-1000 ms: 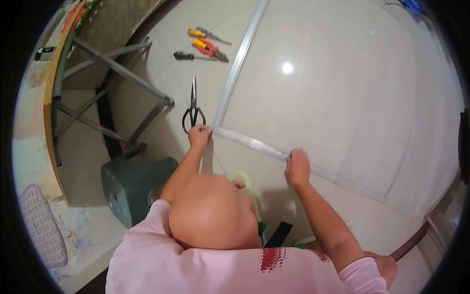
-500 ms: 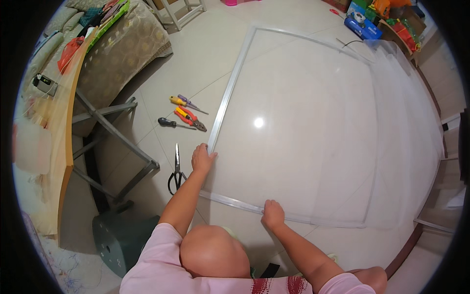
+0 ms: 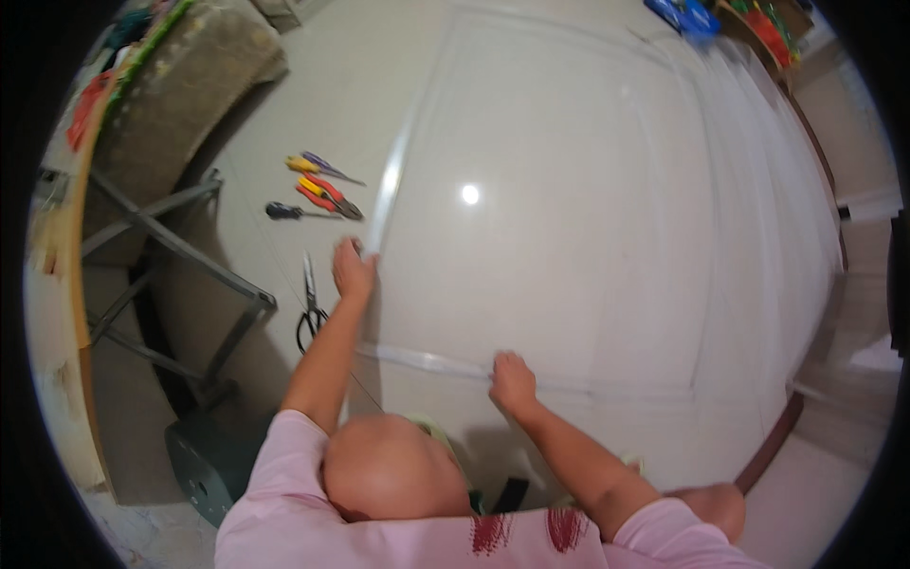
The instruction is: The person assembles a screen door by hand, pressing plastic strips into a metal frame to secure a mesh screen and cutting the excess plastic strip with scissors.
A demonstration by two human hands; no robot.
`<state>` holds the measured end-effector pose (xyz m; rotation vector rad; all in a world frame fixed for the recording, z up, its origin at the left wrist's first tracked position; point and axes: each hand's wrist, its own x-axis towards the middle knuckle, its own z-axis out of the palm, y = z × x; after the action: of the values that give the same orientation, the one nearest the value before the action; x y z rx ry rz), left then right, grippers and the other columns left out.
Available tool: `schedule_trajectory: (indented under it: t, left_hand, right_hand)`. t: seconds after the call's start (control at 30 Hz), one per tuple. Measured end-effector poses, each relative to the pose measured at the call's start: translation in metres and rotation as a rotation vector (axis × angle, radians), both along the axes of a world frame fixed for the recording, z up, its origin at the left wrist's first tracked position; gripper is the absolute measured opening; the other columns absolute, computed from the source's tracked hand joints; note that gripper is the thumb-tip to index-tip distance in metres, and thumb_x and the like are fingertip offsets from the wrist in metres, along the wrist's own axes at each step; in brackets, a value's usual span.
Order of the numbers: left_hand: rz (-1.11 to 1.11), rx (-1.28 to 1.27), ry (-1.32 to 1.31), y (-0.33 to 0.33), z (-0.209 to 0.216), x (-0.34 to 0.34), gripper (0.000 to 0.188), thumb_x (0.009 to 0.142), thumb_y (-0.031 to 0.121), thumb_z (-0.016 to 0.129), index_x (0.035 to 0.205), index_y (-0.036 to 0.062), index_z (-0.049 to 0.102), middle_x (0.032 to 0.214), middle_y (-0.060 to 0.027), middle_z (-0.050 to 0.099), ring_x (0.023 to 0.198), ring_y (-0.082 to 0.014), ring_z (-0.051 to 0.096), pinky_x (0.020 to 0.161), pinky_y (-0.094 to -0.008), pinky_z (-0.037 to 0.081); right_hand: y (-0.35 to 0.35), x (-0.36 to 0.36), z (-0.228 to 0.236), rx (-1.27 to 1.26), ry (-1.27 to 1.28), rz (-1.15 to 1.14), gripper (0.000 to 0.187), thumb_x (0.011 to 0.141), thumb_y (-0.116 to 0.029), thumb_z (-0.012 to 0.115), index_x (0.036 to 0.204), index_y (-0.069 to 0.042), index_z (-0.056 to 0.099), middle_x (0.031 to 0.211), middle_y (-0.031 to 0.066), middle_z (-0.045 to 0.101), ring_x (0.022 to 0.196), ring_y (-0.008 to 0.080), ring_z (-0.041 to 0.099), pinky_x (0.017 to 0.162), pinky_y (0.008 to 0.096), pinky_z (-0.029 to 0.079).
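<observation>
A large rectangular silver metal frame (image 3: pixel 391 180) lies flat on the floor in front of me. Thin, see-through white mesh (image 3: pixel 758 228) covers it and spreads past its right side in loose folds. On the frame's left bar, near the lower left corner, my left hand (image 3: pixel 354 270) is closed with its thumb at the bar. My right hand (image 3: pixel 513 382) is closed at the near bar, its fingers curled over the edge; whether it also pinches mesh cannot be made out. Black-handled scissors (image 3: pixel 310 318) lie just left of my left forearm.
Red-and-yellow pliers (image 3: pixel 327 194), a black screwdriver (image 3: pixel 284 211) and a yellow-and-purple screwdriver pair (image 3: pixel 322 168) lie left of the frame. A folding table (image 3: pixel 83 284) with grey legs and a dark green stool (image 3: pixel 210 474) stand at left. A blue box (image 3: pixel 684 17) sits far right.
The whole view has shifted, so the floor items appear farther up and left, and it is blurrier. Both hands keep about the same places on the frame.
</observation>
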<state>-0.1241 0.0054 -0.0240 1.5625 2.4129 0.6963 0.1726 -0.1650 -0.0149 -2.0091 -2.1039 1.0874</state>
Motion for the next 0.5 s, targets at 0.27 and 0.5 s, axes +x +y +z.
schedule_trajectory:
  t: [0.27, 0.5]
  left_hand:
    - [-1.191, -0.328, -0.484, -0.131, 0.025, 0.134, 0.013, 0.075, 0.005, 0.065, 0.086, 0.0054, 0.057, 0.086, -0.0107, 0.055, 0.084, -0.0317, 0.053, 0.073, -0.0393, 0.045]
    - [-1.117, -0.393, -0.382, -0.152, 0.018, 0.150, 0.026, 0.074, -0.002, 0.060, 0.099, 0.0046, 0.052, 0.091, -0.0127, 0.051, 0.088, -0.0331, 0.050, 0.076, -0.0392, 0.044]
  right_hand:
    - [-0.002, 0.004, -0.004, 0.052, 0.049, -0.047, 0.022, 0.071, -0.009, 0.068, 0.086, -0.004, 0.052, 0.089, 0.0125, 0.056, 0.089, 0.0309, 0.055, 0.074, 0.0410, 0.047]
    - [-0.003, 0.017, 0.001, 0.127, 0.067, -0.064, 0.027, 0.070, -0.016, 0.073, 0.087, -0.005, 0.054, 0.090, 0.0113, 0.055, 0.089, 0.0289, 0.055, 0.077, 0.0400, 0.046]
